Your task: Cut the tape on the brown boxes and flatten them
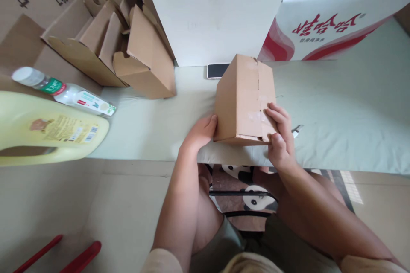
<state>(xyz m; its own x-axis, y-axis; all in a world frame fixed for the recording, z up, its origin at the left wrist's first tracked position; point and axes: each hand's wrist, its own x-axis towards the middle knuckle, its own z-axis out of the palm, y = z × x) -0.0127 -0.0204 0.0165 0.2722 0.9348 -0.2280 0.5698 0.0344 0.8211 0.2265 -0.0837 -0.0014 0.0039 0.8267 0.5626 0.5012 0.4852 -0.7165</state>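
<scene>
Cardboard is everywhere on this pale table (336, 106): big white cartons (214, 21) stacked along the back, one with red printing (333, 30) to the right, and a heap of folded brown box blanks (121, 47) at the left rear. Nearer the person, at the left edge, lies a yellow jug (45, 130) with a small clear bottle (64, 91) behind it.

Closer in, the small brown box (243, 98) stands at the table's near edge, right in front of the person, its long axis running away from them toward a dark phone (217, 70) lying flat just behind it. Both hands are on it, equally near. The left hand (200, 132) presses its left wall near the bottom corner, fingers held together and flat. The right hand (280, 134) grips the near right corner, fingers curled over the taped seam on top, thumb on the near face. A small metal object (297, 130) lies just right of that hand; I cannot tell what it is.
</scene>
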